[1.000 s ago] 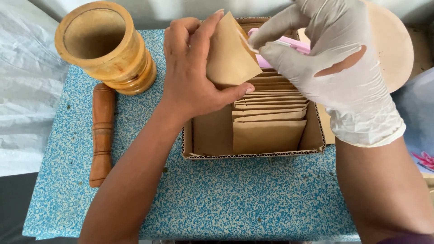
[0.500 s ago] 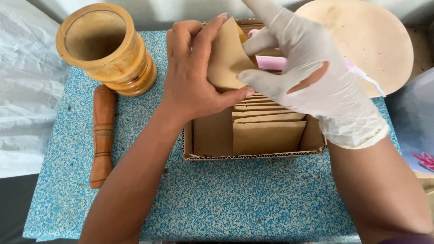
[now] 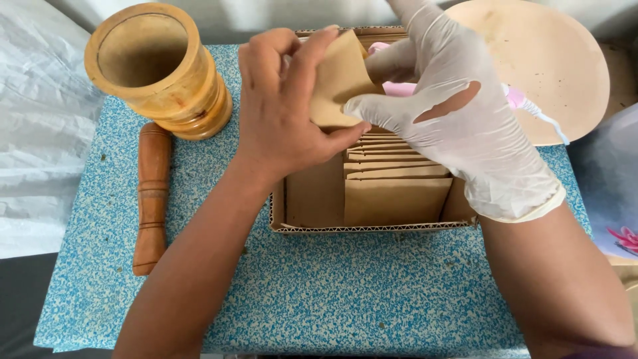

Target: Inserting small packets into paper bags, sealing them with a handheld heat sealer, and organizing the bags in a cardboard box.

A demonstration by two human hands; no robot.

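Note:
My bare left hand grips a small brown paper packet above a shallow cardboard box. My right hand, in a torn white glove, pinches the same packet from the right with thumb and fingers. A row of several similar brown packets stands upright inside the box, below both hands. Something pink shows behind the packet, partly hidden by my gloved hand.
A wooden mortar stands at the back left of the blue-speckled table, with a wooden pestle lying beside it. A round wooden board lies at the back right. White plastic sheeting covers the left side.
My gloved right hand has moved left and down from above the box and closed its fingers on the packet. The left hand kept holding the packet almost still.

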